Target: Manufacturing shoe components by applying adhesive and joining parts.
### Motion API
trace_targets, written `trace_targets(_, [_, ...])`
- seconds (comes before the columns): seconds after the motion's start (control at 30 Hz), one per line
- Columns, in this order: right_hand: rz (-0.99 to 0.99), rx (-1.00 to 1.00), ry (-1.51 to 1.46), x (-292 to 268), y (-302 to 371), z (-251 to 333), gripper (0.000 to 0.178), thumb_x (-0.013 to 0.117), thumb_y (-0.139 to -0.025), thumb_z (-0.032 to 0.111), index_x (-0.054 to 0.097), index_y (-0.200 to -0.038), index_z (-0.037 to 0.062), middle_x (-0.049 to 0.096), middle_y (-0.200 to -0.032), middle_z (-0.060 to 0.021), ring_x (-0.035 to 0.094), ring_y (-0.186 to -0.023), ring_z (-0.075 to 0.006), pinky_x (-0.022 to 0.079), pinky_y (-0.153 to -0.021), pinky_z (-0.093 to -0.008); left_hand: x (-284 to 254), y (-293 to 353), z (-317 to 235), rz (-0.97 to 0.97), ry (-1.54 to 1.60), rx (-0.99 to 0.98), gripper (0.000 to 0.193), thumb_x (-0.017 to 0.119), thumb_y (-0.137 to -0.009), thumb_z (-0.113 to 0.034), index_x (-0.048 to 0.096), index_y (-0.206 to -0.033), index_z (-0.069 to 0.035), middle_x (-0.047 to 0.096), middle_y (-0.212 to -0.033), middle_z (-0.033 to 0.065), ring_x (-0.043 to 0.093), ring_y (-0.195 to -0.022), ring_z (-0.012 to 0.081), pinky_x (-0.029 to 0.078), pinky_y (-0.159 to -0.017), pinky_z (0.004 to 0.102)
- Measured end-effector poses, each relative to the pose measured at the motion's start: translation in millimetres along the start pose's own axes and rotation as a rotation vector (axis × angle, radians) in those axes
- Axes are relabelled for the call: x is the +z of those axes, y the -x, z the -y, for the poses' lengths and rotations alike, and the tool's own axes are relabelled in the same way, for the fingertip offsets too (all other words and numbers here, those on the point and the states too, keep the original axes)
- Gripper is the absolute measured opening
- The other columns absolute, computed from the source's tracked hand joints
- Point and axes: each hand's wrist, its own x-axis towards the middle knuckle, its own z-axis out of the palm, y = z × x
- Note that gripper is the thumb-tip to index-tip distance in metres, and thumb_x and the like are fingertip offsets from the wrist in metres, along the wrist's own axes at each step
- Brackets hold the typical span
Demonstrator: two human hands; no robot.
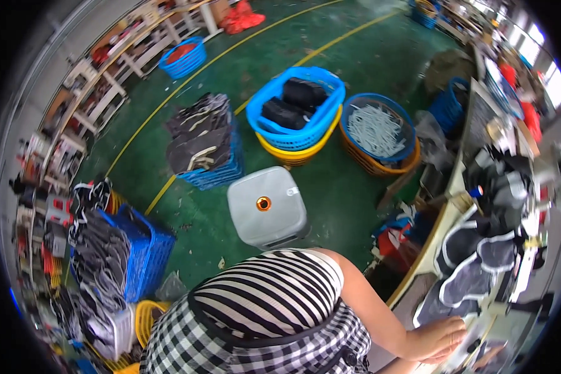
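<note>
My left hand (437, 340) is stretched over the pale worktable (421, 271) at the lower right, with its fingers extended. I see nothing plainly held in it, though its underside is hidden. Just beyond the hand lie dark grey fabric pieces with white edging (464, 280), partly overlapping. A sliver of my other forearm (389, 366) shows at the lower edge, while my right hand is not visible. My striped top and checked apron (193, 336) fill the bottom middle.
A grey square-topped stool (265, 227) stands beside me. Behind it are a blue basket (255, 128) with black bundles and a basin of pale strips (374, 131). Blue crates (146, 249) and a stack of dark fabric pieces (202, 134) stand left. Shelving lines the far left.
</note>
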Motion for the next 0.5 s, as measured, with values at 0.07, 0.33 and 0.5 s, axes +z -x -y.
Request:
trace_targets(0.07, [0.067, 0.025, 0.004, 15.2, -12.3, -15.1, 0.030, 0.038, -0.097, 0.027, 0.046, -0.076, 0.0073, 0.042, -0.055, -0.0006, 0.041, -0.041, -0.0080, 0.027, -0.039, -0.0154, -16.8, -13.6, 3.3, 0.062, 0.007, -0.138, 0.042, 0.036, -0.098, -0.037, 0.041, -0.117, 0.000, 0.049, -0.082, 0.0099, 0.048, -0.081, 0.0252, 0.038, -0.080, 0.0369])
trace_targets(0.33, [0.298, 0.152, -0.073, 61.2, -48.3, -66.2, 0.029, 0.038, -0.097, 0.025, 0.048, -0.077, 0.0065, 0.044, -0.059, 0.0000, 0.041, -0.043, -0.0074, 0.029, -0.042, -0.0136, -109.8, -106.8, 1.4, 0.256, 0.073, -0.241, 0.049, 0.032, -0.098, -0.046, 0.048, -0.105, 0.000, 0.059, -0.090, 0.0174, 0.057, -0.084, 0.0346, 0.044, -0.074, 0.0387])
trace_targets(0.5, [0.445, 0.236, -0.155, 86.2, -54.0, -90.1, 0.029, 0.037, -0.097, 0.023, 0.050, -0.077, 0.0060, 0.046, -0.061, 0.0003, 0.041, -0.045, -0.0071, 0.031, -0.043, -0.0126, -142.5, -138.7, 22.9, 0.532, 0.433, -0.535, 0.091, 0.022, -0.084, -0.075, 0.038, -0.134, -0.001, 0.060, -0.116, 0.0211, 0.058, -0.107, 0.0270, 0.042, -0.094, 0.0329])
